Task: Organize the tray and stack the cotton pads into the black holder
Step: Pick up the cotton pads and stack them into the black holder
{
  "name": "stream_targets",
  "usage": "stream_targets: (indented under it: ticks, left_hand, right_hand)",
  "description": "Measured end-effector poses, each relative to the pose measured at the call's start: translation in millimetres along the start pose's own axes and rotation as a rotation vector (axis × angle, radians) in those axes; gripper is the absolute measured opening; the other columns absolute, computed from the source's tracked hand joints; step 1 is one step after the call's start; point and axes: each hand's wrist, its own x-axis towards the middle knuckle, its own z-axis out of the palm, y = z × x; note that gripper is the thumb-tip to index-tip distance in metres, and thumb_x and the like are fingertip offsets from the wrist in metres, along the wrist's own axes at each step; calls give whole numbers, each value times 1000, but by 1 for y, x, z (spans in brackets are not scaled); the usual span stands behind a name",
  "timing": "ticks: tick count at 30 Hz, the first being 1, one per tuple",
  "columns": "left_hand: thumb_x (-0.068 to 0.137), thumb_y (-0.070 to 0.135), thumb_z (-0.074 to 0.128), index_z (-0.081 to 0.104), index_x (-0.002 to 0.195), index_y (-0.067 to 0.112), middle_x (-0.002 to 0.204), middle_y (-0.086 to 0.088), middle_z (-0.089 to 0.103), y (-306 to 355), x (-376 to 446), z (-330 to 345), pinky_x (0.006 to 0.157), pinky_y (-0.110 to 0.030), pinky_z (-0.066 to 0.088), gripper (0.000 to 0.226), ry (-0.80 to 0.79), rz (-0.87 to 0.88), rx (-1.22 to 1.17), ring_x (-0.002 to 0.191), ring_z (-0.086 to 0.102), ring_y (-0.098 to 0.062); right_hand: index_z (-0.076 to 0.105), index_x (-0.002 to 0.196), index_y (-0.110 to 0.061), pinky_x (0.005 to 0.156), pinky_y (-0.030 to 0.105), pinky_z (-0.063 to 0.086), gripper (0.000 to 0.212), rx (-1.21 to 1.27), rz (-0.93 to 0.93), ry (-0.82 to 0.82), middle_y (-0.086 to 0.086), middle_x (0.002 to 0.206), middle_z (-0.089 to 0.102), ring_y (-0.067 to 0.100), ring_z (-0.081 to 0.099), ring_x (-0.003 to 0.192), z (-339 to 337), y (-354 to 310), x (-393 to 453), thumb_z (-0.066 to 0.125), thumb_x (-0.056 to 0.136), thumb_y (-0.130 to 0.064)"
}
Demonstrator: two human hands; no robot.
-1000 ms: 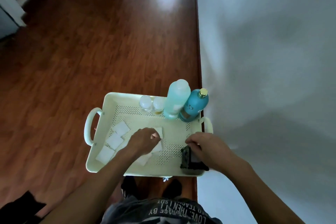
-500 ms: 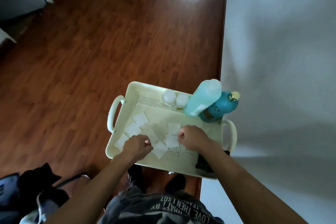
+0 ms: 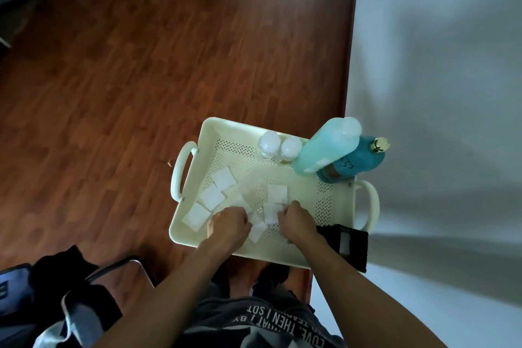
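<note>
A cream perforated tray (image 3: 336,212) with two handles rests on a narrow surface in front of me. Several white square cotton pads (image 3: 223,178) lie scattered across its left and middle. My left hand (image 3: 229,225) is curled, knuckles up, on the pads near the tray's front. My right hand (image 3: 297,220) is curled beside it, fingertips pinching a cotton pad (image 3: 270,212). The black holder (image 3: 350,246) lies at the tray's front right corner, just right of my right wrist, with a white pad showing inside.
Two small white-capped jars (image 3: 270,143) and two bottles, a light teal one (image 3: 327,147) and a darker blue one with a gold cap (image 3: 361,159), stand along the tray's far right. A white wall is at the right. Dark clothing and a chair frame (image 3: 118,265) sit lower left.
My right hand left the black holder and came to the pads in the tray's middle. My left hand shifted slightly left over the pads. The camera view shifted, so the tray sits further right.
</note>
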Motion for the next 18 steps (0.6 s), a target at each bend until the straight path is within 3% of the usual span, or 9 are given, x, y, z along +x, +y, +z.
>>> stream_targets:
  ticks: [6,15,18]
  left_hand:
    - [86,32,57,72,90,23,97,0,72,1,-2,5,75,-31,48,19,2,-9,8,93,67,-25]
    - [85,34,60,74,90,23,95,3,73,-4,-1,-10,75,-32,49,18,9,20,-96,90,67,-24]
    - [88,36,63,74,94,23,97,1,73,-2,-3,-16,74,-31,47,18,41,57,-161,91,66,-24]
  right_hand:
    - [52,126,-8,93,44,53,30,-93,-6,-40,14,123,63,31,62,110,7,-1,0,45,100,-21]
    - [53,117,-7,79,38,51,26,-94,-175,127,15,112,67,31,64,100,-17,-7,-12,46,100,-25]
    - [51,115,-6,71,35,45,25,-155,-233,171,15,108,67,31,64,96,-36,-6,-18,44,101,-25]
